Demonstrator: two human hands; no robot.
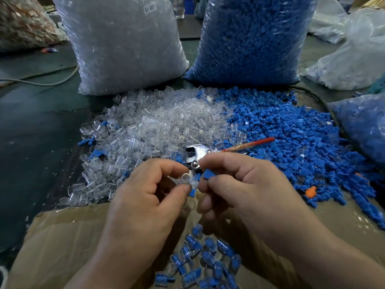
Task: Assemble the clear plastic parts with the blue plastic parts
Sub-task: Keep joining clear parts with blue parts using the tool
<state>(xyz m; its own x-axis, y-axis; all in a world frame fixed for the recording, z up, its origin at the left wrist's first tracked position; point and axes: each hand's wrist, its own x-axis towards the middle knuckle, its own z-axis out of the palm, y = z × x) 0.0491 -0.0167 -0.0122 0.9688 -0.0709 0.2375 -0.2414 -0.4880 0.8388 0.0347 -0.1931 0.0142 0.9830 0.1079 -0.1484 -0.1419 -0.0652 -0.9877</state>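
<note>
My left hand (145, 197) pinches a clear plastic part (187, 178) between thumb and forefinger, its round opening turned toward my right hand. My right hand (245, 184) holds a blue plastic part (208, 174) at its fingertips, right beside the clear one and nearly touching it. Beyond my hands lies a heap of loose clear parts (158, 126) on the left and a heap of loose blue parts (291, 138) on the right. Several assembled clear-and-blue pieces (206, 261) lie below my wrists.
A metal plier-like tool with a red handle (210, 152) lies on the heaps just past my fingers. A big bag of clear parts (125, 42) and one of blue parts (250, 38) stand behind. A cardboard box flap (68, 236) sits under my hands. An orange part (310, 191) lies at right.
</note>
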